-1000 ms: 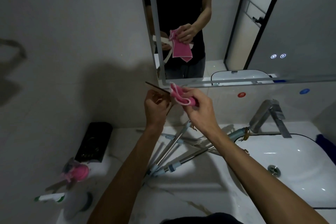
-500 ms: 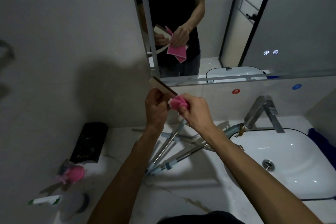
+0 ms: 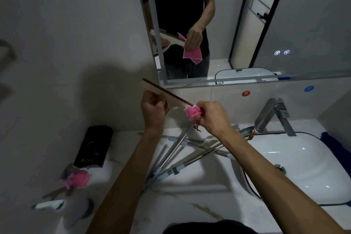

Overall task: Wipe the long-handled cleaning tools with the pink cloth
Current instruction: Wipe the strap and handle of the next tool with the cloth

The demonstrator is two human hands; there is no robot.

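Your left hand (image 3: 152, 109) grips one tool (image 3: 163, 93) while your right hand (image 3: 210, 115), at its three o'clock, pinches the pink cloth (image 3: 192, 112) on its blade (mid-task, I'd judge), the other long-handled tools (image 3: 182, 155) unwiped on the worktop (image 3: 190, 209).

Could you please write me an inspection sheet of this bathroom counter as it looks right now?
Surface: marble counter, white basin at right.
Job's things: squeegee held up; pink cloth bunched on its right end; long-handled tools crossed on counter.
Clutter: black box, pink-capped item, white bottle.
Hands: left hand grips squeegee; right hand pinches cloth.
Cables: black cable along basin rim.
Surroundings: mirror, faucet, grey wall.
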